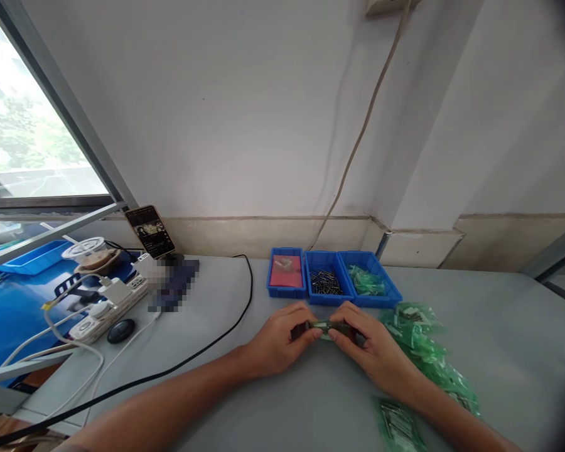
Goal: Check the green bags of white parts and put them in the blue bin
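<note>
Both hands meet above the grey table, pinching a small green plastic bag [326, 326] between them. My left hand [282, 338] is closed on its left end with thumb and fingers. At the other end, my right hand [365, 342] grips it the same way. Fingers hide most of the bag, so its contents are unclear. Just beyond stand three blue bins: one with a red card [285, 276] and a small clear packet on it, one with dark screws [326, 284], one with folded green bags [366, 281].
Filled green bags [424, 351] lie in a row right of my right hand, and another filled bag [399, 427] is nearer me. A black cable [202, 349] crosses the table at left. Beyond it are a power strip [106, 314], a black mouse [121, 331] and a propped phone [150, 232].
</note>
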{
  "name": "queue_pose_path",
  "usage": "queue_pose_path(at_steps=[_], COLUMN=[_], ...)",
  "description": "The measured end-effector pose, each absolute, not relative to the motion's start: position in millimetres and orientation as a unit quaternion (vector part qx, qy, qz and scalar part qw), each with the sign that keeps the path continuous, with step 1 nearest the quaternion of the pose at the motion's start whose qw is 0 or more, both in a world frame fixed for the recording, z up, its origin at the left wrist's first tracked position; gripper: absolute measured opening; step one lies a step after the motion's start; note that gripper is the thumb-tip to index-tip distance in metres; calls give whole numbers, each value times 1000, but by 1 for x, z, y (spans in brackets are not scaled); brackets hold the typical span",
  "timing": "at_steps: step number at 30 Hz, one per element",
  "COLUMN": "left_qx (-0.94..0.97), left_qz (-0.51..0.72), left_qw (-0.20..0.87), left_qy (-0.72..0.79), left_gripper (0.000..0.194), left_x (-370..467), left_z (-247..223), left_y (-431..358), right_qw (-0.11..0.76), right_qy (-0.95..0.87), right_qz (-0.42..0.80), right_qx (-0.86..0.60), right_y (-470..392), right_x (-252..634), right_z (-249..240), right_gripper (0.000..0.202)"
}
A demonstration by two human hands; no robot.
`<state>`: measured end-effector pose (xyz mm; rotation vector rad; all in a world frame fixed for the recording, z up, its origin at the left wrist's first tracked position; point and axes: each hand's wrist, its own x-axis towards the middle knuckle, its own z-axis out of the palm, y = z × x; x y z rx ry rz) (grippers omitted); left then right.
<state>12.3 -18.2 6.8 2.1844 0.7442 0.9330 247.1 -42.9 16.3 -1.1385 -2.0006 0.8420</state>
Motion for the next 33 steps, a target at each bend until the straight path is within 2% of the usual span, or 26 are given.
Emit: queue_pose_path(at_steps=[4, 10, 14, 20, 25, 30, 33], left_qx=[833, 825, 824, 821, 818, 810, 804], left_qz=[349, 350, 344, 343, 342, 336, 339], left_qw=[320, 329, 332, 333, 336, 354, 363], left_qy=[286, 298, 305, 312, 318, 324, 326], left_gripper=[24, 19, 20, 21, 26, 22, 23], left_x=[13, 12, 12, 12, 12, 11, 11], left_z=[7, 6, 7, 6, 7, 9, 9], left_y=[-18, -19, -20, -20, -21, -22, -22], right_qw=[334, 351, 352, 373, 364, 378, 374], right_qy=[-782, -778, -783, -772, -779, -765, -770], right_qz=[302, 297, 278, 281, 273, 286, 277], right_qx=[-431, -429, -431, -431, -431, -437, -436], right_y=[-43, -43, -41, -41, -42, -41, -41], right_x=[248, 249, 249, 248, 250, 249, 249], right_z=[19, 16, 15, 14, 14, 15, 15], right_gripper=[31, 26, 30, 19, 29, 19, 29])
